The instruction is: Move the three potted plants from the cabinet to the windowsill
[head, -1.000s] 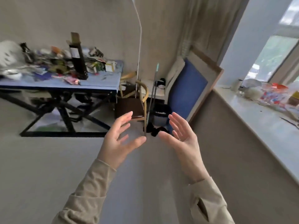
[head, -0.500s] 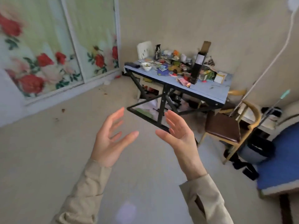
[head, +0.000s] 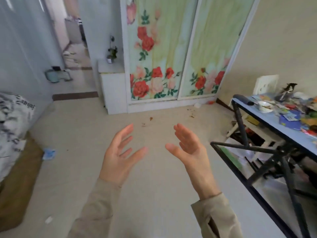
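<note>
While potted plant (head: pixel 111 54) tops cabinet (head: pixel 112 83), L hand (head: pixel 120 157) & R hand (head: pixel 190 152) hover spread; bedding (head: pixel 15 114) text illegible

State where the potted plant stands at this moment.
In the head view the potted plant stands upper left of centre, on top of the low white cabinet, just left of the floral sliding doors.

Your one wide-angle camera sits on your head, facing forward and down over the pale beige floor (head: pixel 77 134) toward the far low white cabinet (head: pixel 113 90).
</note>
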